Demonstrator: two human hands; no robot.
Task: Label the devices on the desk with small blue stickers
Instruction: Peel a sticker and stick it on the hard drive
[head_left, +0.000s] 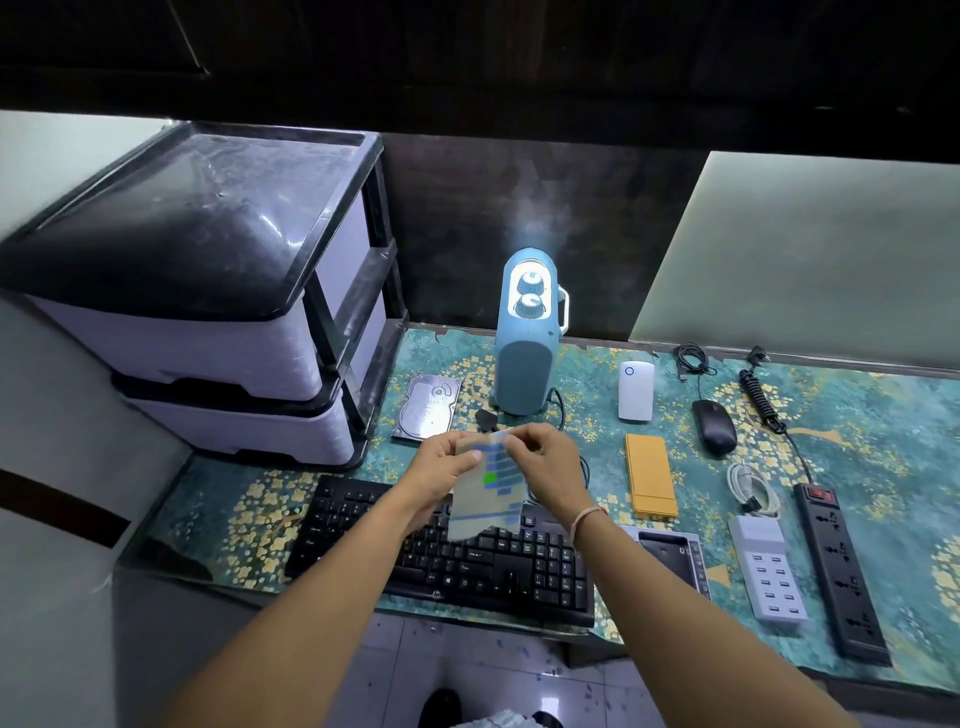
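Note:
I hold a clear sticker sheet (485, 493) with rows of small blue stickers above the black keyboard (457, 556). My left hand (441, 462) grips the sheet's upper left edge. At the top edge my right hand (545, 467) pinches a blue sticker. Devices lie on the desk: a hard drive (428, 408), a blue speaker-like unit (527, 332), a white adapter (636, 391), a black mouse (714, 426), a yellow flat device (650, 482), a white USB charging hub (769, 571) and a black power strip (839, 571).
A drawer unit (208, 291) with a black lid stands at the back left of the desk. Coiled cables (691, 358) and a white cable (750, 488) lie to the right. A dark tray-like device (670, 558) sits right of the keyboard. The patterned desk mat (883, 441) covers the desk.

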